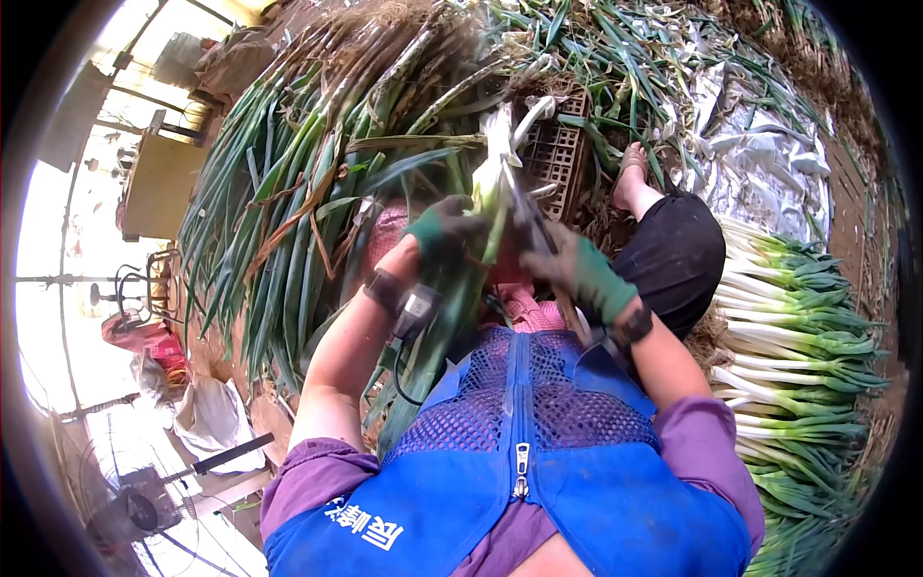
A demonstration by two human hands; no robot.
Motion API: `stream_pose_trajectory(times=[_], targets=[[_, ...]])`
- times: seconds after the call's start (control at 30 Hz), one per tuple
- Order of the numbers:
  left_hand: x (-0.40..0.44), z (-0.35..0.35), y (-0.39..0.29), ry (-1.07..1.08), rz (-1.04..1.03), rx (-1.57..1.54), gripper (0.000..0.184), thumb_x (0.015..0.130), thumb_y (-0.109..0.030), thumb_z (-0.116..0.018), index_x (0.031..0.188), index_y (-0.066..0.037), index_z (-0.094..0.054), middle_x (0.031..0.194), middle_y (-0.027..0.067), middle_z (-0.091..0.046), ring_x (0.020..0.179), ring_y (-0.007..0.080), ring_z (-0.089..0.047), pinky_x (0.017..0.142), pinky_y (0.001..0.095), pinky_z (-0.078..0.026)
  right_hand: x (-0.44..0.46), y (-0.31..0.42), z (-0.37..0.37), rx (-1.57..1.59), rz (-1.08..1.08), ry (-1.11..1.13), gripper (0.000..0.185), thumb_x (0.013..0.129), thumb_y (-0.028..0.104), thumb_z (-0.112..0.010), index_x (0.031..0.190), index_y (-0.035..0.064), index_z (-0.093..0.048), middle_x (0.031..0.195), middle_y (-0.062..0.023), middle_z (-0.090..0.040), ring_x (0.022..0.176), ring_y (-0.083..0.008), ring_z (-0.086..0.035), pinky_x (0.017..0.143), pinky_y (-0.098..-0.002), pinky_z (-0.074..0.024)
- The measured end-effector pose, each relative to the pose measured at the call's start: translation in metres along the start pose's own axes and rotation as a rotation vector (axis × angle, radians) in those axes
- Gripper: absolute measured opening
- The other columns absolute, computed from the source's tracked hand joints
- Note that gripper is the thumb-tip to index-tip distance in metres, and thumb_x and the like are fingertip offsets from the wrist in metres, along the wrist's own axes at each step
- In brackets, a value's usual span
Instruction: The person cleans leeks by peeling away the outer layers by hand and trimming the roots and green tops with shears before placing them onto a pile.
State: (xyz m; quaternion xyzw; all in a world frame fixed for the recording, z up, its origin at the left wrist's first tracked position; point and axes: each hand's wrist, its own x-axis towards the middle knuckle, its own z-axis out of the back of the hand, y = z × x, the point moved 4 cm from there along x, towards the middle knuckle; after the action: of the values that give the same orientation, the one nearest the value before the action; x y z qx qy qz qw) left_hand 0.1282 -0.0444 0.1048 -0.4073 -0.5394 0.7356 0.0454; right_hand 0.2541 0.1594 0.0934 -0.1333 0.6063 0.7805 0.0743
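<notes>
My left hand [447, 231], in a green glove with a dark palm, is closed around a stalk of green onion [492, 183]. Its pale end points away from me, and leaves hang toward my lap. Just to the right, my gloved right hand [579, 271] is closed on a long, thin, dark tool [527, 216], which lies close beside the stalk. Motion smears the tool, so its kind is unclear. Left of my hands spreads a large heap of untrimmed green onions [298, 192] with brown roots and dry leaves.
A brown plastic crate [558, 154] stands beyond my hands, amid leaf scraps [615, 58]. Rows of clean white-stemmed green onions [793, 337] lie on the right, below a silvery sheet [760, 163]. My bare foot [632, 173] rests near the crate. A fan [135, 510] stands lower left.
</notes>
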Motion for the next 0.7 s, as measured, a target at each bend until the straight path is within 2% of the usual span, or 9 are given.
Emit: stream_pose_trajectory(times=[0.07, 0.17, 0.23, 0.33, 0.4, 0.47, 0.57, 0.63, 0.7], targets=[[0.003, 0.001, 0.006, -0.013, 0.097, 0.005, 0.049, 0.091, -0.023, -0.072, 0.129, 0.003, -0.056, 0.110, 0.0056, -0.068, 0.106, 0.0133, -0.063, 0.089, 0.0261, -0.050, 0.053, -0.016, 0.005, -0.004, 0.029, -0.091, 0.059, 0.078, 0.052, -0.072, 0.113, 0.0054, -0.062, 0.086, -0.0100, -0.069, 0.079, -0.0190, -0.067, 0.073, -0.0354, -0.0526], [-0.008, 0.001, -0.012, 0.011, 0.056, 0.087, 0.048, 0.091, -0.022, -0.071, 0.127, 0.005, -0.057, 0.109, 0.0073, -0.068, 0.101, 0.0134, -0.063, 0.084, 0.0260, -0.052, 0.101, -0.039, 0.006, 0.133, -0.085, -0.048, 0.058, 0.078, 0.052, -0.072, 0.111, 0.0051, -0.062, 0.088, -0.0087, -0.068, 0.076, -0.0178, -0.065, 0.069, -0.0328, -0.0520], [-0.021, 0.002, -0.027, 0.019, -0.008, 0.025, 0.038, 0.091, -0.023, -0.070, 0.117, 0.004, -0.063, 0.105, 0.0064, -0.067, 0.094, 0.0118, -0.062, 0.082, 0.0272, -0.051, 0.075, -0.021, 0.003, 0.121, 0.030, -0.033, 0.060, 0.079, 0.051, -0.073, 0.114, 0.0036, -0.061, 0.089, -0.0087, -0.069, 0.075, -0.0180, -0.066, 0.067, -0.0331, -0.0523], [-0.006, 0.029, -0.027, 0.166, -0.869, 1.137, 0.023, 0.093, -0.019, -0.065, 0.106, -0.001, -0.067, 0.099, 0.0052, -0.064, 0.090, 0.0132, -0.061, 0.079, 0.0293, -0.051, -0.008, 0.026, -0.017, 0.310, 0.002, 0.095, 0.060, 0.081, 0.045, -0.073, 0.122, 0.0030, -0.060, 0.090, -0.0093, -0.069, 0.080, -0.0172, -0.068, 0.071, -0.0334, -0.0535], [0.007, 0.036, -0.018, 0.055, -0.048, 0.179, 0.026, 0.089, -0.006, -0.064, 0.113, -0.013, -0.071, 0.099, 0.0059, -0.064, 0.090, 0.0223, -0.066, 0.081, 0.0343, -0.055, -0.044, 0.048, -0.012, -0.013, -0.041, 0.116, 0.058, 0.082, 0.037, -0.074, 0.128, 0.0048, -0.058, 0.093, -0.0099, -0.070, 0.086, -0.0153, -0.069, 0.078, -0.0326, -0.0538], [0.003, 0.031, -0.037, 0.157, -0.668, 0.868, 0.021, 0.090, -0.011, -0.065, 0.110, -0.008, -0.070, 0.099, 0.0069, -0.064, 0.090, 0.0204, -0.065, 0.083, 0.0331, -0.054, -0.052, 0.041, -0.015, 0.122, -0.015, 0.094, 0.057, 0.082, 0.037, -0.075, 0.127, 0.0061, -0.059, 0.097, -0.0095, -0.070, 0.088, -0.0148, -0.069, 0.082, -0.0313, -0.0529], [-0.002, 0.025, -0.045, -0.001, -0.014, 0.121, 0.024, 0.090, -0.019, -0.068, 0.109, -0.004, -0.069, 0.098, 0.0070, -0.064, 0.090, 0.0189, -0.064, 0.083, 0.0324, -0.054, -0.063, 0.040, -0.010, 0.134, -0.138, 0.151, 0.056, 0.082, 0.037, -0.075, 0.126, 0.0055, -0.059, 0.098, -0.0079, -0.070, 0.087, -0.0155, -0.068, 0.082, -0.0314, -0.0527], [0.009, 0.031, -0.028, 0.091, -0.259, 0.300, 0.030, 0.089, -0.022, -0.070, 0.113, -0.003, -0.067, 0.097, 0.0072, -0.065, 0.090, 0.0176, -0.064, 0.081, 0.0329, -0.055, -0.072, 0.043, -0.016, 0.159, -0.134, 0.187, 0.056, 0.082, 0.038, -0.075, 0.125, 0.0046, -0.059, 0.096, -0.0076, -0.069, 0.087, -0.0159, -0.067, 0.083, -0.0315, -0.0524], [-0.016, 0.010, -0.043, 0.042, 0.039, 0.014, 0.035, 0.091, -0.022, -0.070, 0.121, -0.004, -0.065, 0.103, 0.0030, -0.066, 0.092, 0.0114, -0.061, 0.081, 0.0297, -0.051, -0.061, 0.019, -0.020, 0.127, -0.065, 0.154, 0.058, 0.082, 0.039, -0.075, 0.125, 0.0026, -0.059, 0.095, -0.0073, -0.068, 0.086, -0.0156, -0.066, 0.083, -0.0304, -0.0522]])
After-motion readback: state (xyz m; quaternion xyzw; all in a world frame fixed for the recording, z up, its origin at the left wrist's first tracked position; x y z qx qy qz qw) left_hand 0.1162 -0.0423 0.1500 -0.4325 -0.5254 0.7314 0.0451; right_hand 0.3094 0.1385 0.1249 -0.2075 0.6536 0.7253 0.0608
